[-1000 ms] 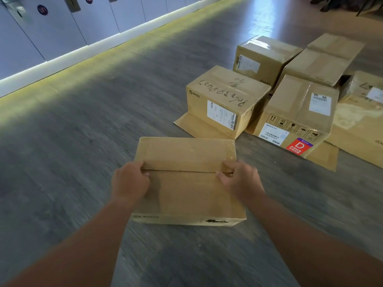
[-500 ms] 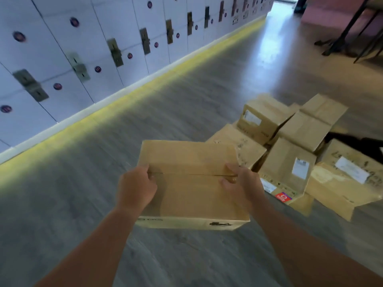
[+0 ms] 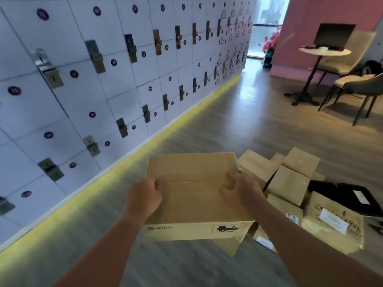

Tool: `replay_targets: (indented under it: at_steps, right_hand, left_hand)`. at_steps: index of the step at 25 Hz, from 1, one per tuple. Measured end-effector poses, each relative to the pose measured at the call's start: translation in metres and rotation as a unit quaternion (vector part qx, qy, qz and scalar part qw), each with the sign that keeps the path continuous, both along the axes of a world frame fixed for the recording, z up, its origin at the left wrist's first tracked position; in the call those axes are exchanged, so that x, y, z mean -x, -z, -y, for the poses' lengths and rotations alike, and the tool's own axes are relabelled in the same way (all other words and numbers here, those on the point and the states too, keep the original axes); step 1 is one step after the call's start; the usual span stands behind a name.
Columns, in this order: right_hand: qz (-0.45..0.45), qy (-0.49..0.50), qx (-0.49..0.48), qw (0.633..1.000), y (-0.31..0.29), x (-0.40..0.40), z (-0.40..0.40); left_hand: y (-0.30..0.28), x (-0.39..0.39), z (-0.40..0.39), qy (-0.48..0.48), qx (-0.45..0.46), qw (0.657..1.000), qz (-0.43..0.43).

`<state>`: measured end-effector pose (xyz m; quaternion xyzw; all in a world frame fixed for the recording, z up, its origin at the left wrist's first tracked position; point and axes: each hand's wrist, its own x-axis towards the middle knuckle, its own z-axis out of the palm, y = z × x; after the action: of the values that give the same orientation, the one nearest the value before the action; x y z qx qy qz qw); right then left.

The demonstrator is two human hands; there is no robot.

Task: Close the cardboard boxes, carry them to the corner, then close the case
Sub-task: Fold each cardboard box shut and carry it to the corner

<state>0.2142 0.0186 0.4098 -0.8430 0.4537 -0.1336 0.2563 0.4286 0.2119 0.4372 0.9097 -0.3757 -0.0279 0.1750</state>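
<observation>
One wall of lockers (image 3: 87, 83) fills the left side, its doors in several rows, above a yellow-lit strip at the base. One grey wood-look floor (image 3: 207, 125) runs from it to a pink wall (image 3: 306, 15) at the far right. By that wall stand one round table (image 3: 324, 52) bearing one open laptop (image 3: 333, 36), and two chairs (image 3: 356, 85) beside it. On the floor at lower right lies a heap of cardboard boxes (image 3: 290, 183), at least six, touching one another; the exact count cannot be told where they overlap. One black case (image 3: 339, 195) lies among them, partly hidden by the boxes. One carried box (image 3: 192, 204), flaps closed, marked PICO on its near side, is held above the floor in the centre, covering the heap's left edge. Two hands hold it: the left hand (image 3: 143, 198) grips the left edge, fingers curled over the top at the flap seam; the right hand (image 3: 240, 189) grips the right edge likewise, fingers clamped on the top.
</observation>
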Motion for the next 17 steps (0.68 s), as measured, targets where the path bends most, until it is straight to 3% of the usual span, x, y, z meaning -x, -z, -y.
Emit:
replay_targets:
  at_steps: [9, 17]
  right_hand:
    - [0.018, 0.011, 0.026, 0.999, -0.072, -0.12, 0.165]
    - [0.016, 0.054, 0.056, 0.997, -0.096, -0.262, 0.296]
  left_hand:
    - [-0.074, -0.127, 0.176, 0.032, 0.017, 0.998, 0.05]
    - [-0.083, -0.292, 0.335, 0.079, 0.036, 0.995, 0.055]
